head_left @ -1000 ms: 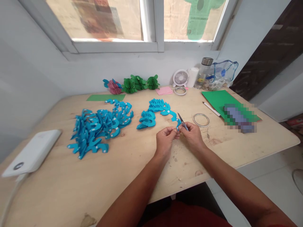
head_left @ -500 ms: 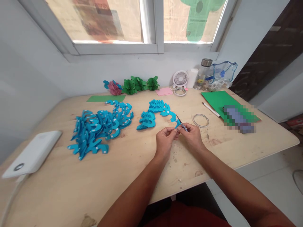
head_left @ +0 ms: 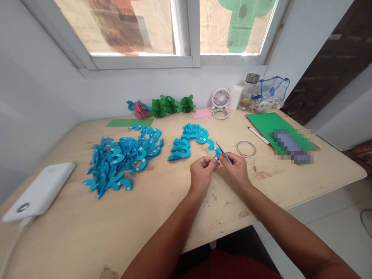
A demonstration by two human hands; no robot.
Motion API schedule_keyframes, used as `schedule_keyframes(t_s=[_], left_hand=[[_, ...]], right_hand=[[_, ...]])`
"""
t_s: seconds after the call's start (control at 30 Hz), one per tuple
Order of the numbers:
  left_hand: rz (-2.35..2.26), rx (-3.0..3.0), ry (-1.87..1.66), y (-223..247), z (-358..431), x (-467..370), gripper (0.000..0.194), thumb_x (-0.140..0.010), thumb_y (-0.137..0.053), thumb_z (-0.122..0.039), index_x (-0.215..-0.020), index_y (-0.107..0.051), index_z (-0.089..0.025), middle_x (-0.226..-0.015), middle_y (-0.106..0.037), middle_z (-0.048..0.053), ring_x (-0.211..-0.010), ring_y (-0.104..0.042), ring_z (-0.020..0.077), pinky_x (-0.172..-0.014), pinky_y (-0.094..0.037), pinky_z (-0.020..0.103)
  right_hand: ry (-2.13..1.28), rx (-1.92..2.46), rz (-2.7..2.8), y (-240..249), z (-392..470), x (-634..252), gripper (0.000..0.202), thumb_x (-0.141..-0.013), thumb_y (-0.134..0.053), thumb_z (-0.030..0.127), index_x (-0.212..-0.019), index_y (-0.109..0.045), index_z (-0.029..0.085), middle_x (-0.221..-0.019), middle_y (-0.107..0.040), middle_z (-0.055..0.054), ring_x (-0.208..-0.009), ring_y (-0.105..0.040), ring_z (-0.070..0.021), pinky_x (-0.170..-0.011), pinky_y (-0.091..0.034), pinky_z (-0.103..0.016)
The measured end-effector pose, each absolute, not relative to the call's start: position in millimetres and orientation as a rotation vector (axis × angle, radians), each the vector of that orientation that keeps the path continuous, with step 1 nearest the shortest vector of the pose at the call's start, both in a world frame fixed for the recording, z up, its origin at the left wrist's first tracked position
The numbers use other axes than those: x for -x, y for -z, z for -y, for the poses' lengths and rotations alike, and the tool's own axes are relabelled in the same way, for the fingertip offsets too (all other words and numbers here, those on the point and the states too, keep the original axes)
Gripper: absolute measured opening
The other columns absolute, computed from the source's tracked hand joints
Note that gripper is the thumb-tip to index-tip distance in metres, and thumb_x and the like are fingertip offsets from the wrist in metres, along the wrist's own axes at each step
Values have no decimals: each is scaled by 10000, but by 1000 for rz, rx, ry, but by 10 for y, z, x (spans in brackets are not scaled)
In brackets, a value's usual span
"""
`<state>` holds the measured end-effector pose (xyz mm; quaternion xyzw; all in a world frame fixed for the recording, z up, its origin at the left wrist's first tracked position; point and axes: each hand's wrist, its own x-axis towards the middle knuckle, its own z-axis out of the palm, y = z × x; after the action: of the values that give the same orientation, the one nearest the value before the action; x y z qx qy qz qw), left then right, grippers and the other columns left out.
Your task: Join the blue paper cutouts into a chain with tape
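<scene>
Blue paper chain (head_left: 194, 133) at eleven o'clock from our hands: two fanned stacks gathered, short stretch open. Left hand (head_left: 200, 172) pinches its end; right hand (head_left: 237, 167) grips slim pointed tool (head_left: 223, 152). Looser blue heap (head_left: 116, 155), nine o'clock; we judge much ungathered.

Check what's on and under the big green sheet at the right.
A bluish item, blurred out, lies on the green sheet. Under it, a thin orange-brown edge peeks out; the rest is covered.
</scene>
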<state>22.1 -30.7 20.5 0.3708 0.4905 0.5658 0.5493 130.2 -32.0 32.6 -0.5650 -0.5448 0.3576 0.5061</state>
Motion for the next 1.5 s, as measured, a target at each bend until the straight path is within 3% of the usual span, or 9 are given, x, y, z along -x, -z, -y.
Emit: schedule_keyframes(t_s=[0.2, 0.33, 0.47, 0.57, 0.97, 1.1, 1.33, 1.5], left_hand=[[-1163, -886, -1346, -201, 310, -203, 110, -636, -630, -228, -674, -640, -125, -567, -638, 28, -508, -572, 115, -536, -477, 239], [-1140, -858, -1335, -221, 317, -192, 120, -639, -634, -235, -685, -635, -124, -574, -642, 33, -513, -574, 119, -537, -480, 248], [-1090, -871, -1301, -235, 326, -201, 140, -634, -647, -246, -689, -637, -118, -576, -642, 39, -526, -572, 118, -544, -478, 247], [-1055, -853, -1281, -224, 326, -207, 166, -628, -664, -269, -686, -626, -118, -562, -632, 33, -531, -572, 119, -542, -472, 245], [-992, -849, -1215, -206, 313, -176, 224, -640, -666, -338, -671, -596, -127, -529, -604, 19, -483, -526, 97, -512, -430, 226], [-1050, -894, -1250, -198, 317, -185, 274, -631, -675, -348, -778, -600, -130, -546, -601, 7, -485, -534, 101, -496, -424, 219], [-1197, -920, -1469, -182, 302, -164, 381, -651, -665, -305, -984, -557, -153, -730, -623, 20, -579, -585, 113, -493, -437, 205], [-1264, -908, -1513, -177, 267, -121, 345, -649, -668, -335, -927, -595, -144, -842, -626, 57, -653, -598, 128, -509, -454, 212]], right_hand=[[-828, 1330, 1213, -313, 273, -1351, 244, -723, -580, 399, -726, -651, 166, -658, -618, -18, -558, -461, -118, -508, -334, -232], [-934, 1314, 1026, -293, 229, -1390, 282, -710, -599, 422, -812, -639, 162, -698, -638, -19, -456, -372, -79, -440, -264, -228], [-1214, 1204, 949, -283, 229, -1367, 299, -657, -655, 448, -670, -602, 154, -470, -442, 62, -393, -227, -49, -397, -163, -225], [-1300, 1156, 935, -285, 239, -1347, 301, -604, -711, 422, -616, -566, 158, -434, -320, 95, -397, -206, -43, -399, -144, -218], [-1274, 1151, 1042, -280, 248, -1342, 291, -654, -670, 396, -576, -509, 167, -464, -301, 86, -427, -212, -50, -419, -143, -220], [-1211, 1200, 1065, -253, 235, -1350, 288, -646, -677, 413, -611, -545, 159, -475, -324, 80, -433, -221, -50, -419, -150, -216], [-1068, 1293, 1216, -246, 226, -1374, 283, -687, -628, 420, -620, -569, 151, -514, -412, 49, -473, -307, -71, -449, -230, -214], [-930, 1360, 1415, -253, 270, -1356, 239, -711, -591, 381, -626, -587, 157, -496, -417, 47, -475, -337, -82, -449, -243, -213]])
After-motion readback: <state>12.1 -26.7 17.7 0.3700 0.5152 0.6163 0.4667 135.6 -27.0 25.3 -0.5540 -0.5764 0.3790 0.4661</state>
